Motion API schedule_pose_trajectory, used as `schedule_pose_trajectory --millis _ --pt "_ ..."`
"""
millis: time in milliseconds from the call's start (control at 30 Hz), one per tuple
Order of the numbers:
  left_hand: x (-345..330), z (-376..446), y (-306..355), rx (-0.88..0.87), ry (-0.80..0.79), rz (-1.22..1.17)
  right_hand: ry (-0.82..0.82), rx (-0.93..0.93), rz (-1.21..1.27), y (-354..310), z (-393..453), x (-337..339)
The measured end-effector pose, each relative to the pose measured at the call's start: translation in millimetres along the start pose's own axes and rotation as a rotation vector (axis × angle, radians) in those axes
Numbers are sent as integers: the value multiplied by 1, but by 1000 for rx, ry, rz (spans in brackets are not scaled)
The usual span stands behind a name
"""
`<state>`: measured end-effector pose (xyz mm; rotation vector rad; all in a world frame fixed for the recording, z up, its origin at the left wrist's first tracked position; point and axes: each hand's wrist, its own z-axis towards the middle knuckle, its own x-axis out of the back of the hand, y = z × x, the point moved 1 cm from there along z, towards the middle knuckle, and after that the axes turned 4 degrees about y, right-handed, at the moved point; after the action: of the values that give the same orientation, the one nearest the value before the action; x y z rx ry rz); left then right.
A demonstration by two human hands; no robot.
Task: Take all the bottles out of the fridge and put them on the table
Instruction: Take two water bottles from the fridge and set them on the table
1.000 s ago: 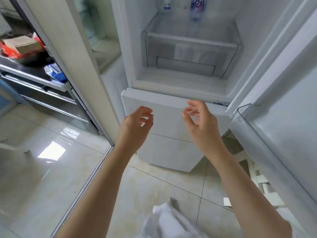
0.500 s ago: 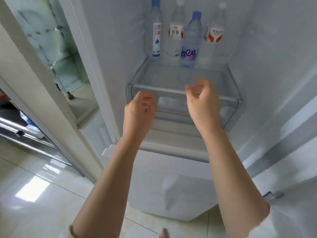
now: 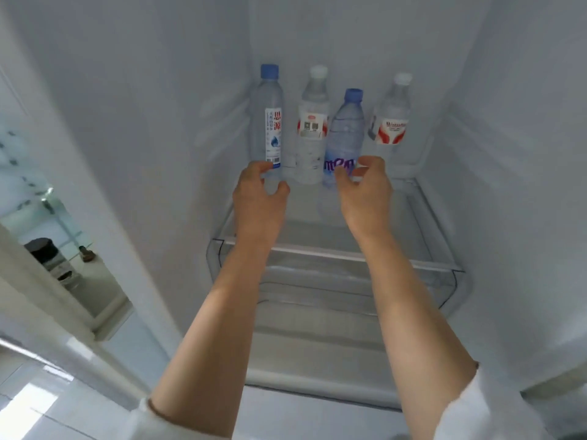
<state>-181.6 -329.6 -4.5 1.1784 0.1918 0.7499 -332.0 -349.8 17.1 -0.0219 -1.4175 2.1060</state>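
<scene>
Clear plastic bottles upright on fridge shelf (image 3: 317,223). Left hand (image 3: 259,198) and right hand (image 3: 365,192): fingers apart, seemingly not touching; grasp blue-capped bottle (image 3: 271,122) and purple-labelled bottle (image 3: 344,134) mid-body.

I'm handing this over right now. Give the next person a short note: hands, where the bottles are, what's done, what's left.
Left hand: open, empty, at the foot of the tall blue-capped bottle, no grip yet.
Right hand: open, empty, by the purple-label bottle.
All four bottles stand upright on the fridge shelf, including two white-capped bottles at the back.
Done: none removed.
Left: carry all four to the table, which is out of view.
</scene>
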Motion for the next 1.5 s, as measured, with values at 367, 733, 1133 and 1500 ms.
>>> schedule_pose_trajectory --millis 367,733,1133,1500 --pt "-54 97 -25 81 53 -27 -11 -122 -7 27 74 -53" --pt "-90 138 -45 152 39 -101 -20 -108 120 41 95 -72" --pt "-80 120 -42 143 147 17 74 -141 205 40 83 -59" --pt "-20 34 3 117 142 19 153 -51 260 6 22 1"
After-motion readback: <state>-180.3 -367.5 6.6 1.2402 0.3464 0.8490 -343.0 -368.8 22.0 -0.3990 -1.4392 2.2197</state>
